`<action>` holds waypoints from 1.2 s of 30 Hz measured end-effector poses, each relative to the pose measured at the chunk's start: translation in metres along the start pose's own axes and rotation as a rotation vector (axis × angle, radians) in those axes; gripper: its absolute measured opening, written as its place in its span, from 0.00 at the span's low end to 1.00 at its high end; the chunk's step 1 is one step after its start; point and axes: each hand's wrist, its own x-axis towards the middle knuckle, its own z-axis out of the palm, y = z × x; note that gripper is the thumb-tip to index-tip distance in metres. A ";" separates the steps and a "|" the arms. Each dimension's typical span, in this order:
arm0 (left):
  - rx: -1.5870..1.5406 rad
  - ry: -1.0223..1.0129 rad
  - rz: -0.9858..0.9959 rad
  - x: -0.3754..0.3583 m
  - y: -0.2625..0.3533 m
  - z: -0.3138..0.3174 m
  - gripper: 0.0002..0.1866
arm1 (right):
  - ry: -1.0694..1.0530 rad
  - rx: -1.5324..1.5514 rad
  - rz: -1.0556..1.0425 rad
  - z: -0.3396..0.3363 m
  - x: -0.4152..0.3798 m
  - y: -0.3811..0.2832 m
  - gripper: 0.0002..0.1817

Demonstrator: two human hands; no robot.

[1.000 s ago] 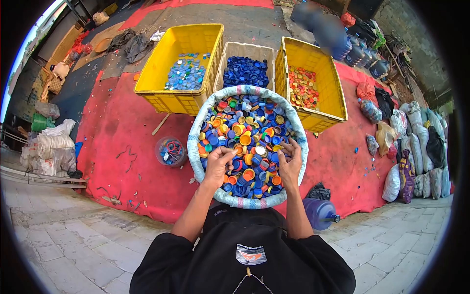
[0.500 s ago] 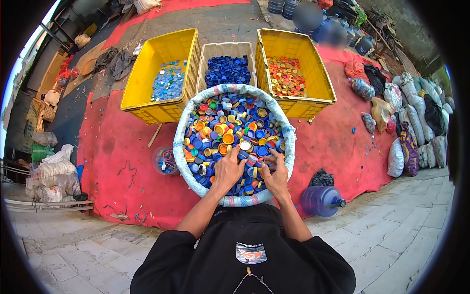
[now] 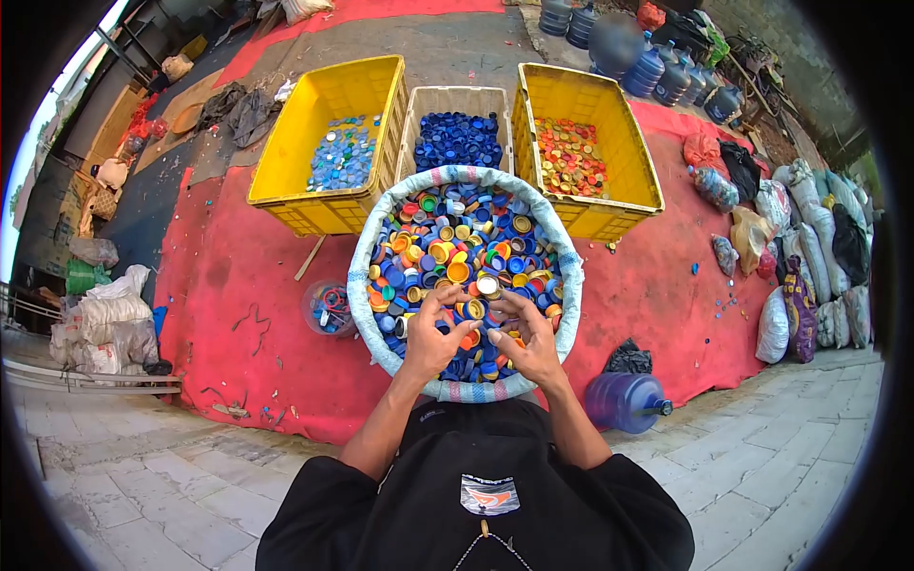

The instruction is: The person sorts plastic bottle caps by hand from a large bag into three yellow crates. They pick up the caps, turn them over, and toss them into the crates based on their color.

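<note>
A round tub with a cloth-wrapped rim (image 3: 359, 285) is full of mixed bottle caps (image 3: 447, 233) in blue, orange, yellow, red, green and white. Over the near half of it, my left hand (image 3: 433, 341) has its thumb and index finger spread apart, with no cap plainly held. Facing it, my right hand (image 3: 529, 343) also has thumb and fingers apart, close above the caps. A yellowish cap (image 3: 473, 309) shows between the two hands, and a white cap (image 3: 487, 285) lies just beyond the fingertips.
Beyond the tub stand a yellow crate (image 3: 381, 124) with light-blue caps, a whitish crate (image 3: 411, 143) with dark-blue caps, and another yellow crate (image 3: 633, 162) with red and yellow caps. A clear bucket (image 3: 328, 309) sits left; a water jug (image 3: 626, 400) lies right. Sacks (image 3: 809, 228) line the right.
Both hands have drawn slightly back toward the body, and their thumbs have opened away from the fingers. The view has shifted a little, so the crates and tub appear farther right.
</note>
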 end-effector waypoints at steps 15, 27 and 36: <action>0.350 0.046 0.265 -0.017 0.008 -0.026 0.24 | 0.065 0.174 0.187 0.056 0.014 -0.001 0.34; -0.667 0.251 -0.378 -0.020 -0.014 -0.043 0.12 | 0.358 -0.605 -0.112 0.035 0.065 0.008 0.36; -1.111 0.346 -0.610 -0.028 -0.030 -0.060 0.10 | -0.051 -0.904 -0.111 0.015 0.037 0.039 0.29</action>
